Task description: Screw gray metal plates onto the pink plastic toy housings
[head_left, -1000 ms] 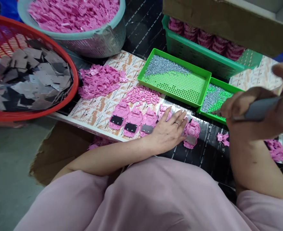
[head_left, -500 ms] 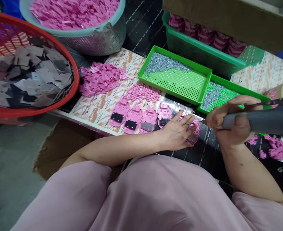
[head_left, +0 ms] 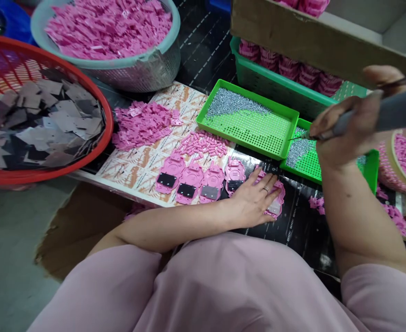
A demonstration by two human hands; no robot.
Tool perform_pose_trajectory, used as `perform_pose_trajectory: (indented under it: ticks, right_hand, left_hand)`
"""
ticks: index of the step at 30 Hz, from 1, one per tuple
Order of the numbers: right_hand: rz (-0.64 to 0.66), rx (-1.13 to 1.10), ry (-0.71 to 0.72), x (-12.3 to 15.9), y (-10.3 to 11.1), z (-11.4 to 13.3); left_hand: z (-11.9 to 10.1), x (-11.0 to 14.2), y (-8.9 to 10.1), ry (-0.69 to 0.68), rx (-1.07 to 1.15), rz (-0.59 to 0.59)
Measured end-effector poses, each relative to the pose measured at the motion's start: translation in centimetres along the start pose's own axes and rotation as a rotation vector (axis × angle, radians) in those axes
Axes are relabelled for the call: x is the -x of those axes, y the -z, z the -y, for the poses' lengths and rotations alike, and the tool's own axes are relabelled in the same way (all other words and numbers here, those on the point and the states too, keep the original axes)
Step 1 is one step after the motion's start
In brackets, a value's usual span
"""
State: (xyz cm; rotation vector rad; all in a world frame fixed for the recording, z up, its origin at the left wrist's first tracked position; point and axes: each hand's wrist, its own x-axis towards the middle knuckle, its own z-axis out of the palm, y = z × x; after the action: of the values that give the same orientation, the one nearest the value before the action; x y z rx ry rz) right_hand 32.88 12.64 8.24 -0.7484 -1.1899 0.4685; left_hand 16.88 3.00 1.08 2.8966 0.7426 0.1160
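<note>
A crowded tabletop (head_left: 303,216) carries a red basket (head_left: 108,115) of grey plates, a grey basket (head_left: 147,60) of pink parts and two green trays of screws (head_left: 249,117). The left hand (head_left: 258,198) lies flat, fingers spread, pressing the last pink housing (head_left: 275,203) in a row of five. The right hand (head_left: 348,131) is closed around a grey electric screwdriver (head_left: 379,115), its tip over the nearer green tray (head_left: 306,159), well above the housing.

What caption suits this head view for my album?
Left hand presses a pink shell; right hand holds a grey driver over the screw tray.
</note>
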Motion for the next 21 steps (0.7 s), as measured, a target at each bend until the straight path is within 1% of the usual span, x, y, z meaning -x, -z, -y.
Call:
perform_pose_trajectory:
  ticks: [2,5,11,14,18,21]
  right_hand:
    - [-0.043,0.020,0.069,-0.7,-0.7,-2.0]
    - [-0.016,0.066,0.029,-0.8,-1.0,-3.6]
    - [0.052,0.029,-0.004,-0.6,-0.6,-4.3]
    - [0.046,0.125,0.035,-0.5,-0.5,-4.7]
    - [0.045,0.315,0.012,0.0,-0.9,-5.4]
    - [0.049,0.272,0.040,-0.2,-1.0,-5.3]
  left_hand:
    - [-0.1,0.0,0.2,0.005,-0.003,0.025]
    - [-0.2,0.0,0.2,0.001,-0.014,0.050]
    - [-0.1,-0.1,0.1,-0.006,-0.018,0.057]
    - [-0.1,-0.1,0.1,-0.012,-0.005,0.079]
    - [-0.2,-0.1,0.1,-0.005,0.007,0.080]
    - [-0.2,-0.1,0.1,0.000,0.020,0.076]
